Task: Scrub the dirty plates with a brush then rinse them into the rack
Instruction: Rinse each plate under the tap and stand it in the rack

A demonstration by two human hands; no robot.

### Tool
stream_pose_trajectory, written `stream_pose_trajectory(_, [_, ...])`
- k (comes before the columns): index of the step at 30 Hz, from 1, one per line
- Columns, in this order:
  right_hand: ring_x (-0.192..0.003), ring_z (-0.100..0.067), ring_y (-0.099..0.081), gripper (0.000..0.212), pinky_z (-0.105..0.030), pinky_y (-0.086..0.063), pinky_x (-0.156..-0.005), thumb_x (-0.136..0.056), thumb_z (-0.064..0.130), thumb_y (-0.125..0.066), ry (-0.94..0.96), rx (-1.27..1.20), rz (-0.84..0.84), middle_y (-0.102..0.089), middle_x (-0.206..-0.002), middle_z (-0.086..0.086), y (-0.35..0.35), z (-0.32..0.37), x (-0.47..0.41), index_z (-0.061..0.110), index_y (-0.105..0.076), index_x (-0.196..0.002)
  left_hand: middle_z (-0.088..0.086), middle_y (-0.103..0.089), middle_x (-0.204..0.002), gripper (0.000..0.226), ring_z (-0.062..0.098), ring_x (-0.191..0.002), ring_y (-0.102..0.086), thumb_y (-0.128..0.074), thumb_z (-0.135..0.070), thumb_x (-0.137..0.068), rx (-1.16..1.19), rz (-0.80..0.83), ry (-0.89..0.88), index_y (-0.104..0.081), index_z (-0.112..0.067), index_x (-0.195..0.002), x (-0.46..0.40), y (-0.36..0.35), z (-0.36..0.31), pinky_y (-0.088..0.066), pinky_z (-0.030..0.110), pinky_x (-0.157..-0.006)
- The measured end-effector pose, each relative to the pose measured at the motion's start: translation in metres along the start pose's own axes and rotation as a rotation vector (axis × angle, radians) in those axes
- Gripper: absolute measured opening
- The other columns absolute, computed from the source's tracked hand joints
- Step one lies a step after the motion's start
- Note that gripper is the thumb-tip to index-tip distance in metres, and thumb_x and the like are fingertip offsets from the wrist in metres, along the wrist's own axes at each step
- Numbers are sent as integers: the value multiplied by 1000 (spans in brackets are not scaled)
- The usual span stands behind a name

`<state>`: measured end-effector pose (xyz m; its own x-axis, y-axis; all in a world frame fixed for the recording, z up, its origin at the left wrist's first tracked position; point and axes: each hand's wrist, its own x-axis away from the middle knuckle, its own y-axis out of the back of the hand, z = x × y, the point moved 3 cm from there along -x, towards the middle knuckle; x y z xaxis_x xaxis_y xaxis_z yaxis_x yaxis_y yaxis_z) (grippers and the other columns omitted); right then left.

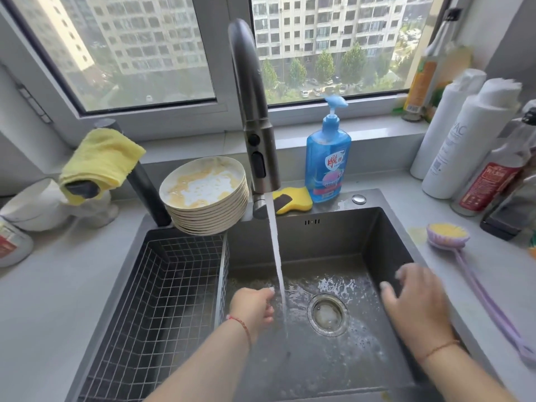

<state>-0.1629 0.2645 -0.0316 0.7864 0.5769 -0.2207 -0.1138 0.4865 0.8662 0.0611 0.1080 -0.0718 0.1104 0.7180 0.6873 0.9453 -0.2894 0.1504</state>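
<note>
Plates (204, 195): stacked, only top face shows.
Brush (448, 234): handle end cut off.
My left hand (251, 307): loosely curled, empty; fingertips blurred.
My right hand (414, 300): spread, empty.

Lower plates in the cream stack of dirty plates (207, 211) hidden but for rims. Lilac long-handled brush (475, 274) cut off by right edge. Right hand's fingers (390, 287) motion-blurred. White labelled jar (11, 242) cropped at left edge.

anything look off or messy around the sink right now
Yes: the stack of dirty plates sits tilted at the sink's back edge, partly overhanging the wire rack. A yellowish smear marks the counter by the brush.
</note>
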Motion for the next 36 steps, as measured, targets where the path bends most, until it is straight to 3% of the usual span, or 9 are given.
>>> stream_pose_trajectory(5, [-54, -5, -38, 38, -16, -29, -50, -63, 3, -60, 232, -179, 484, -37, -56, 8, -48, 66, 47, 25, -29, -54, 3, -61, -66, 18, 18, -62, -65, -61, -4, -82, -345, -48, -243, -53, -16, -71, 11, 14, -14, -45, 19, -48])
stream_pose_trajectory(8, [-89, -3, -51, 34, -14, -42, -80, -80, 14, -57, 189, -185, 906, -51, -100, 14, -72, 86, 58, 40, -55, -103, 0, -58, -81, 13, 16, -77, -60, -65, -16, -81, -540, 140, -233, -55, -22, -84, 12, 12, -13, -56, 27, -67])
stream_pose_trajectory(10, [-89, -9, -56, 32, -22, -48, -80, -87, 9, -58, -45, -381, 1033, -55, -105, 6, -84, 93, 61, 25, -55, -114, 6, -48, -72, 10, 17, -65, -53, -60, -11, -87, -298, 150, -192, -56, -14, -78, 10, 19, -24, -56, 34, -67])
stream_pose_trajectory(14, [-60, -22, -51, 13, -27, -49, -54, -96, 0, -44, -576, -911, 1034, -52, -74, -15, -90, 112, 62, -1, -55, -102, 10, -51, -79, 15, 20, -70, -52, -50, -10, -99, 211, -43, -128, -57, -2, -89, -3, 58, -62, -51, 31, -64])
stream_pose_trajectory(19, [-58, -31, -52, 17, -24, -41, -46, -97, 18, -53, -769, -1115, 1026, -50, -67, -22, -98, 150, 74, 2, -50, -98, 22, -49, -139, 52, 32, -118, -54, -45, -32, -103, 313, -127, -164, -39, -1, -145, -31, 109, -104, -50, 41, -94])
stream_pose_trajectory(22, [-115, -56, -48, 28, -42, -55, -84, -97, 19, -55, -797, -1130, 943, -49, -121, -44, -101, 179, 65, -7, -56, -106, 14, -39, -152, 57, 33, -138, -40, -43, -40, -103, 278, -166, -261, -32, -11, -151, -48, 133, -128, -38, 46, -111])
stream_pose_trajectory(26, [-128, -51, -37, 31, -54, -35, -108, -99, 30, -49, -732, -1206, 844, -37, -137, -38, -107, 224, 47, 2, -56, -110, 8, -36, -156, 58, 29, -143, -33, -41, -44, -103, 206, -159, -319, -32, -15, -152, -62, 150, -151, -24, 47, -120])
stream_pose_trajectory(31, [-108, -25, -53, 38, -40, -44, -100, -91, 50, -53, -662, -1297, 665, -53, -109, -6, -129, 274, 6, 22, -44, -116, 2, -54, -143, 47, 24, -131, -48, -40, -41, -103, 219, -28, -305, -50, -16, -141, -82, 152, -168, -38, 37, -106])
stream_pose_trajectory(36, [-122, -23, -49, 82, -47, -38, -106, -73, 66, -57, -648, -1394, 623, -52, -135, 1, -155, 304, -33, 25, -38, -141, 0, -65, -110, 31, 14, -95, -59, -42, -34, -104, 240, 4, -320, -60, -16, -121, -106, 155, -179, -46, 35, -97])
